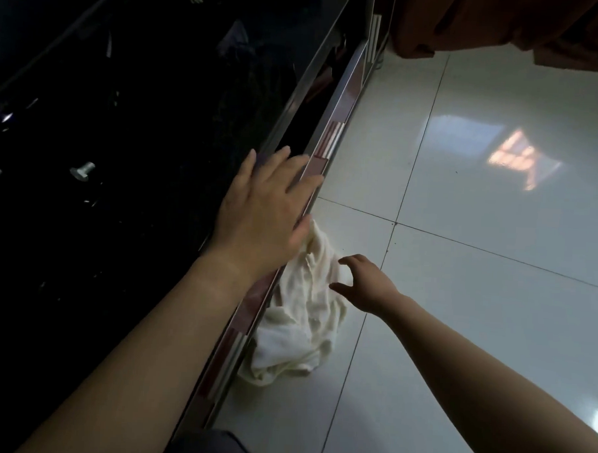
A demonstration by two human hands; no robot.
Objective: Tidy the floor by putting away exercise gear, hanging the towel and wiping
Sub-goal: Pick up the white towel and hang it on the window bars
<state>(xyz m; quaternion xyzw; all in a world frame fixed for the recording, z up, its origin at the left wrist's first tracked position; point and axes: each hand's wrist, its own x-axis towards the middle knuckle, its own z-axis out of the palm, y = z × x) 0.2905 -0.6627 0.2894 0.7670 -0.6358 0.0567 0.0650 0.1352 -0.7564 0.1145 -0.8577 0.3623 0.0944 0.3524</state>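
A crumpled cream towel (300, 332) lies on the glossy white tiled floor (476, 302), bunched against the foot of a black, mirror-smooth desk (122, 150), just below the left hand (267, 204) and beneath the right hand (363, 284). Open tile runs wide to the right of both hands, up to a brown curtain (505, 23) far ahead. The left hand lies flat, fingers straight and spread, on the desk's metal-trimmed edge (332, 132). The right arm reaches down, fingers loosely arched and parted, gripping nothing; whether they touch the cloth is unclear.
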